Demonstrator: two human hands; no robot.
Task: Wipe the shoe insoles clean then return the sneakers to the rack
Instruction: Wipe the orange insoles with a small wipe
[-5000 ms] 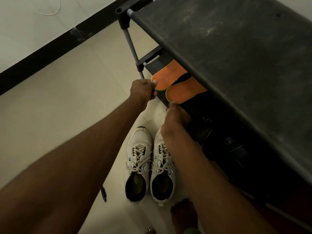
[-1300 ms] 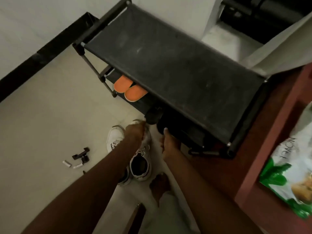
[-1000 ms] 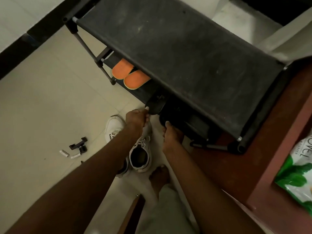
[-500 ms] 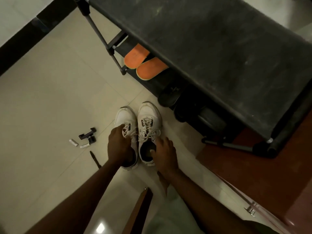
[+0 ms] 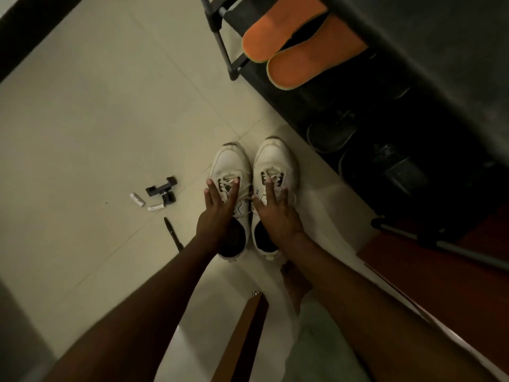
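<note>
- Nearest, at the bottom edge: a brown wooden edge (image 5: 242,334), seen end-on, and beside it pale green cloth (image 5: 325,351) over a leg.
- Bare foot (image 5: 296,279) planted on the floor just behind the sneakers' heels.
- Pale glossy floor tiles (image 5: 96,119) with thin grout lines; a reddish-brown surface (image 5: 440,277) off to the right.
- Left hand (image 5: 217,213) laid over the left sneaker (image 5: 231,172), fingers straight and spread, tips on the laces.
- Right hand (image 5: 278,213) laid likewise over the right sneaker (image 5: 275,161), fingers straight and spread across the laces and tongue.
- Both sneakers white, standing side by side and touching on the tiles, toes toward the rack, dark openings toward the camera, just in front of the rack and not on it.
- A small dark mark on the left sneaker's side, too small to read.
- To the left on the tiles: a dark pen (image 5: 173,232), a small black clamp-like piece (image 5: 162,188), and two small white cylinders (image 5: 137,199) with printing too small to make out.
- Farther on, a black shoe rack (image 5: 413,64) with grey poles and a dusty fabric top shelf.
- On its lower shelf, two orange insoles (image 5: 311,62), side by side and overlapping, ends sticking out past the top shelf.
- Right of the insoles, dark shoes (image 5: 333,130) in shadow on the lowest level; faint logos, not legible.
- Farthest, top left: a black skirting band (image 5: 30,26) along the floor's edge.
</note>
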